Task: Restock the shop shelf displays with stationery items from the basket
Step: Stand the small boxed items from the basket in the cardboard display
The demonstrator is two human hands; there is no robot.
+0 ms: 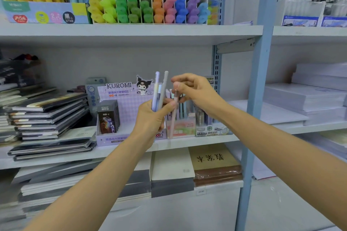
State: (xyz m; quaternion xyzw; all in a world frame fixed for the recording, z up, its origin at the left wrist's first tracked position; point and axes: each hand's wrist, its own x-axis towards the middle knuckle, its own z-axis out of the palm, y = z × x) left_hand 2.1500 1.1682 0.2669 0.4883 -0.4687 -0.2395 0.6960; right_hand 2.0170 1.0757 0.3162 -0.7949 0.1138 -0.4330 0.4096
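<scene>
**Pens sorted in the hand, one going down into its box**

The left hand (pixel 152 118) is curled around a small bundle of pens (pixel 159 90), lavender, pale blue and grey, gripping them low on their barrels. They stand nearly upright, long axes vertical, with the ends well clear above the fist. Held this way, the bundle works as a ready supply just in front of the displays, and each colour stays visible for picking.

The right hand (pixel 193 90) pinches the upper end of a pink pen (pixel 173 118) between thumb and fingertips. This pen also runs close to vertical, leaning slightly, its free end pointing down at the pink pen display box (pixel 181 129) on the middle shelf (pixel 56 157). Gripping at the top leaves the whole barrel free to slide in among the pens already standing there. I judge that slot to be the target, since the colours match. Whether the lower tip already sits inside the box or only passes in front of it, I cannot tell.

The box stands between the purple Kuromi display (pixel 120 99) and a second pen box (pixel 208 129). Stacked notebooks (pixel 48 116) lie to the left, and a highlighter rack (pixel 146 9) fills the shelf above. The basket is out of view.
</scene>
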